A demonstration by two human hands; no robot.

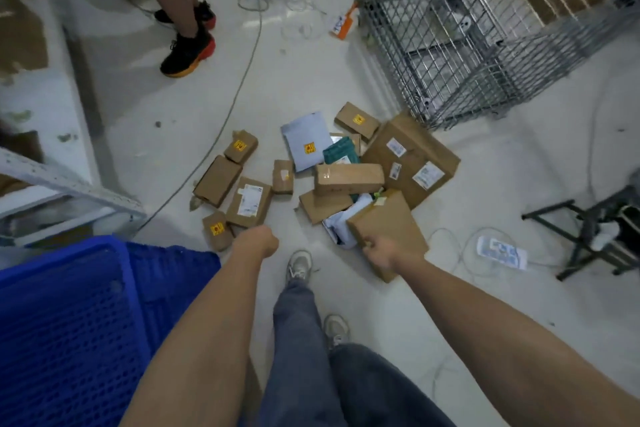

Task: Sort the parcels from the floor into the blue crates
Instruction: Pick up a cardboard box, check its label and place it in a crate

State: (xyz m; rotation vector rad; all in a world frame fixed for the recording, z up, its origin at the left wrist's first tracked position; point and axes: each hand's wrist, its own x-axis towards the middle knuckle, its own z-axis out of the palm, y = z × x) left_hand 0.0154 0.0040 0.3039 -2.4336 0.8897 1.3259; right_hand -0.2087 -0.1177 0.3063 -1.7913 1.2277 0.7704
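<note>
Item: flat brown cardboard parcel (388, 229), matte, rectangular, a pale tape scrap at its far corner. Held by the right hand (384, 255), fingers curled round its near-left edge; long axis runs from the hand away toward the wire cage (460, 38). It sits on the near side of the parcel heap (311, 170), which lies on the floor just in front of the cage.

Left hand (259, 241): fingers curled, holding nothing, near a small yellow-stickered box (217, 230).

Blue crate (69, 322): perforated plastic, far from the cage, on the left-hand side; the held parcel likely must cross leftward to reach it.
</note>
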